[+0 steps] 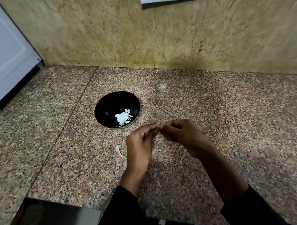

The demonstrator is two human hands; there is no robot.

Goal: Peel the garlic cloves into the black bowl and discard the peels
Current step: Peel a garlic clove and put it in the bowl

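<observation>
A round, glossy black bowl point(117, 109) sits on the speckled pink-and-grey granite counter point(213, 108), holding a few pale, smooth peeled garlic cloves point(125, 116) around a bright glare spot at its bottom, while a thin papery peel point(119, 150) lies on the stone near the left hand. The left hand point(141, 144) and right hand point(182, 134) meet fingertip to fingertip just in front and to the right of the bowl, each grip narrow with fingers curled inward. Whatever they pinch is too blurred and hidden to identify, so I cannot tell what either grip holds.
</observation>
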